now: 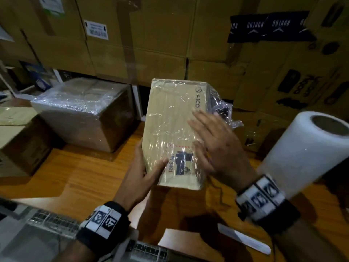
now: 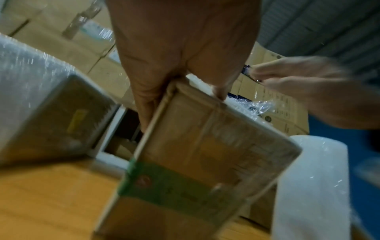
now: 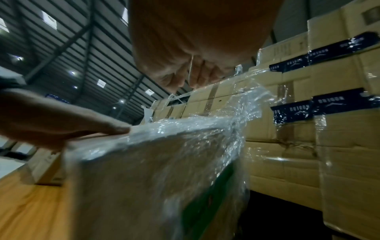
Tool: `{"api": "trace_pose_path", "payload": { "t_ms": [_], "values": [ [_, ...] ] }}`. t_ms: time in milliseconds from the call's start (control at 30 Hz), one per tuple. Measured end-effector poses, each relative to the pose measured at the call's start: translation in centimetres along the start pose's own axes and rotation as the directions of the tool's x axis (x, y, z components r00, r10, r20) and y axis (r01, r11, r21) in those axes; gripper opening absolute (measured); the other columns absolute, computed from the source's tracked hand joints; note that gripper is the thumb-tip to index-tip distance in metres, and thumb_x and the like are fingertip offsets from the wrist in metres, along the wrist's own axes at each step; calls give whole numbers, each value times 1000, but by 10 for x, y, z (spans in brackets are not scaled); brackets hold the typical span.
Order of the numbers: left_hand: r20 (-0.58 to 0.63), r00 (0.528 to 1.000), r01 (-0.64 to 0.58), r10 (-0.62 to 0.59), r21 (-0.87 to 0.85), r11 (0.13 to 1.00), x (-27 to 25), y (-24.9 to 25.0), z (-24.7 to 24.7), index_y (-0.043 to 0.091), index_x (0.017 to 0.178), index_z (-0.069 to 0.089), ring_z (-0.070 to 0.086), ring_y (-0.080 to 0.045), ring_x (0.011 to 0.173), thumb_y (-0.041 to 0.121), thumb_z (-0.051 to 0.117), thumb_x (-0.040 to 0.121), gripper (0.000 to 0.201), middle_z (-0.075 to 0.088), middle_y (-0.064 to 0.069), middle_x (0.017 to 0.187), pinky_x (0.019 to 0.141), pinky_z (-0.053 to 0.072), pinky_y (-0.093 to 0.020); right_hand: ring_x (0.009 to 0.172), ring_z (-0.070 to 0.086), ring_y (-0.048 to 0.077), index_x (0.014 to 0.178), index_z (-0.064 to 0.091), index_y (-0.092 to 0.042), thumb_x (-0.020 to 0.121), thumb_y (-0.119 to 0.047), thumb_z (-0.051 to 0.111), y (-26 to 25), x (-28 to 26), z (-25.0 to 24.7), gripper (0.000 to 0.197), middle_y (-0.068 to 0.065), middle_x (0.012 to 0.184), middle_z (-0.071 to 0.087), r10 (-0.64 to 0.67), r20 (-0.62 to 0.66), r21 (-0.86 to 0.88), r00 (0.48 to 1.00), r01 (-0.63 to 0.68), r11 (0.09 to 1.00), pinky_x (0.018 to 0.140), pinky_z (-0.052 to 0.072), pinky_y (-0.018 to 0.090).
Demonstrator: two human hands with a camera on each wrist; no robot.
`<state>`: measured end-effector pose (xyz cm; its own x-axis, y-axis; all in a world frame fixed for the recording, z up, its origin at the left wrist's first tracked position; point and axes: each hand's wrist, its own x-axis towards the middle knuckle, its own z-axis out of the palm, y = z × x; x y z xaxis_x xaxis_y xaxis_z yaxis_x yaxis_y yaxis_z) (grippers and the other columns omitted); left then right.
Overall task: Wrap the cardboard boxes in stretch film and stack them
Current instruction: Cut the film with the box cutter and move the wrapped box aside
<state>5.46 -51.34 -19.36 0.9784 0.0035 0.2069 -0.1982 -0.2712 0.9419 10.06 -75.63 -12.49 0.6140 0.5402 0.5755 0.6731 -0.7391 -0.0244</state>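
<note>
A small cardboard box (image 1: 173, 129) covered in stretch film stands tilted over the wooden table (image 1: 75, 176). My left hand (image 1: 145, 173) grips its near left edge, thumb on the top face and fingers underneath, as the left wrist view shows on the same box (image 2: 205, 146). My right hand (image 1: 211, 140) lies flat with spread fingers on the top face, against the film. Loose crumpled film (image 1: 222, 106) hangs off the box's far right corner (image 3: 236, 113). The stretch film roll (image 1: 306, 154) stands upright to the right.
A larger wrapped box (image 1: 85, 114) sits on the table at the left. A wall of big cardboard cartons (image 1: 170, 38) rises behind. A flat cardboard piece (image 1: 13, 118) lies at the far left, and white paper strips (image 1: 243, 239) rest near the front edge.
</note>
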Motion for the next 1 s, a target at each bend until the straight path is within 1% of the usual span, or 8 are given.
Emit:
{"api": "trace_pose_path", "payload": {
  "t_ms": [100,200,367,500,667,833,933,1000],
  "values": [
    [-15,1000,11,-12,-102,995,-5,-4,9,44,157,19,61,-11,129,53,71,94,82,54,13,149,96,59,-50,160,-2,24,164,10,-7,107,-46,26,11,19,22,70,13,172,2,59,252,-94,966,-37,995,129,14,51],
    [-56,998,-16,10,-101,995,-12,-4,15,46,157,18,58,-9,132,61,69,89,86,49,15,152,100,58,-45,160,-9,22,164,5,-8,110,-43,18,6,-3,31,66,12,172,-4,19,293,-92,956,8,996,130,11,50],
    [-71,997,-15,8,-98,995,-10,-11,18,50,157,16,60,-17,131,66,65,89,86,48,12,152,98,57,-51,160,14,23,160,31,-6,109,-31,39,-4,-60,20,58,11,171,19,-120,304,96,945,95,991,124,33,48],
    [-59,998,-28,25,-55,998,-13,-10,20,53,156,9,54,-17,137,68,58,93,80,44,11,155,103,54,-51,132,57,23,136,64,-8,100,-26,57,3,-46,8,41,11,143,60,-52,84,196,995,35,980,97,58,41],
    [-80,995,-63,62,-3,998,-16,-12,26,45,159,8,48,-17,141,62,52,98,77,39,7,157,108,52,-49,160,6,18,161,27,-7,108,-33,37,-2,-14,36,60,10,172,15,93,167,94,982,-109,990,129,19,46],
    [-80,997,-22,23,11,1000,-19,-11,26,45,160,6,43,-15,144,68,51,96,81,33,8,158,108,51,-51,151,34,21,146,56,-14,99,-36,60,-10,-67,23,53,7,163,36,156,34,282,987,-159,946,113,45,51],
    [-39,999,-6,10,92,996,-15,-8,19,38,162,6,35,-10,147,66,46,99,80,22,20,158,110,50,-49,150,34,23,162,25,-42,91,-66,57,-11,-68,23,82,-3,173,6,338,204,336,919,-390,857,110,48,47],
    [-21,999,41,-37,206,978,-12,1,5,31,162,5,25,-8,148,69,49,92,90,12,21,160,116,45,-47,133,55,12,161,15,-51,91,-71,55,-11,-66,29,84,-11,165,25,300,281,430,912,-399,810,90,62,37]
  ]
}}
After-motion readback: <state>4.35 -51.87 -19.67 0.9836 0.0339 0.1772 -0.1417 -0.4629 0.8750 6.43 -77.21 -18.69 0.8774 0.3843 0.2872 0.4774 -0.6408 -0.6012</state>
